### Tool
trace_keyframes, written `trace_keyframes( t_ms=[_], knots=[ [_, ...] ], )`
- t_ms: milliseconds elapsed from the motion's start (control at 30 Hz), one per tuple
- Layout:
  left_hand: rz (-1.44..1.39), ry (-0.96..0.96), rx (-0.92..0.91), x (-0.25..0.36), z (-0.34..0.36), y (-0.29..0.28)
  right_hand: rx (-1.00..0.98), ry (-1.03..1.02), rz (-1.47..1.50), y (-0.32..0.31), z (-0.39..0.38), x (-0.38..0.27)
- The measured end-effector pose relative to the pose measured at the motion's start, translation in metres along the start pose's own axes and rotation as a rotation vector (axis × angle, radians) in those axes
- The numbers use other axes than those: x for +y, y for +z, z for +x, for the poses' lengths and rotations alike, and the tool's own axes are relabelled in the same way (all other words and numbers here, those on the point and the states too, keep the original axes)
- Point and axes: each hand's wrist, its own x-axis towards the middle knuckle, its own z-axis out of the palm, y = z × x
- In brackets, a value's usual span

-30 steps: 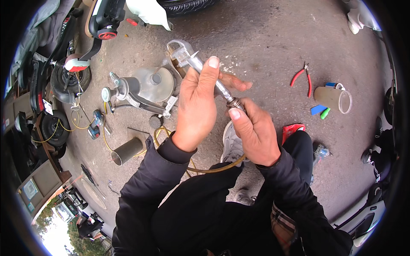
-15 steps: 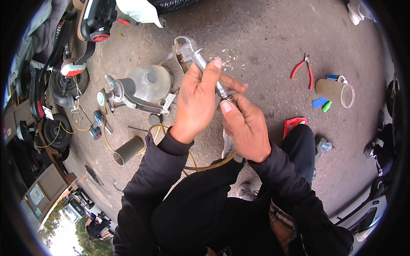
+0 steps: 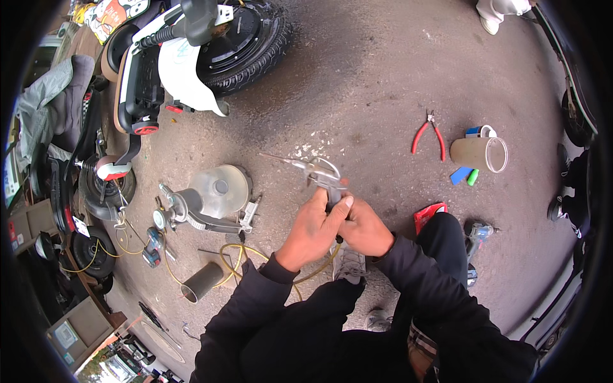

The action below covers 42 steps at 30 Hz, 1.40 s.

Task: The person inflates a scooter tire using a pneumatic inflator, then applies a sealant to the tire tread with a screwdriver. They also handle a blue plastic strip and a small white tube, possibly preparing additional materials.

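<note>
A silver air blow gun is held up in front of me, its thin nozzle pointing to the left. My left hand is closed round its grip. My right hand is closed at the grip's lower end, pressed against the left; the joint with the hose is hidden between my hands. Below them a yellow air hose hangs and loops to the left. On the ground to the left sits a device with a cloudy, domed plastic reservoir and a grey metal arm.
Red-handled pliers and a translucent cup lie at the right. A metal tube and a blue power tool are at the left; another drill lies beside my knee. A scooter wheel stands at the far left.
The blow gun has turned from lying slantwise to grip-down with its nozzle leftward. My hands have come closer together and lower. The view has shifted, showing more of the scooter.
</note>
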Motion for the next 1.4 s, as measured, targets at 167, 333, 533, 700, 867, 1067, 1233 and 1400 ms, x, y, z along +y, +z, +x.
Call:
trace_keyframes(
  t_ms=[167,333,533,700,867,1067,1233,1400],
  knots=[
    [0.366,0.081,-0.071,-0.006,0.002,0.007,0.181,0.051,0.363,-0.027,0.024,0.012],
    [0.133,0.131,0.154,-0.016,0.009,-0.008,0.137,0.113,0.777,-0.077,0.059,-0.017],
    [0.216,-0.019,0.145,-0.037,0.012,-0.041,-0.091,0.092,0.875,-0.101,0.131,-0.047],
    [0.268,-0.065,0.269,-0.039,0.019,-0.056,0.178,0.184,0.723,-0.068,0.182,-0.047],
    [0.316,-0.070,0.311,-0.034,0.019,-0.059,0.178,0.224,0.598,-0.052,0.206,-0.040],
    [0.343,-0.063,0.369,-0.024,0.018,-0.066,0.213,0.125,0.552,-0.055,0.221,-0.048],
    [0.325,-0.077,0.359,-0.021,0.020,-0.063,0.184,0.136,0.565,-0.053,0.223,-0.047],
    [0.318,-0.066,0.334,-0.022,0.020,-0.063,0.195,0.124,0.543,-0.057,0.226,-0.043]
  ],
)
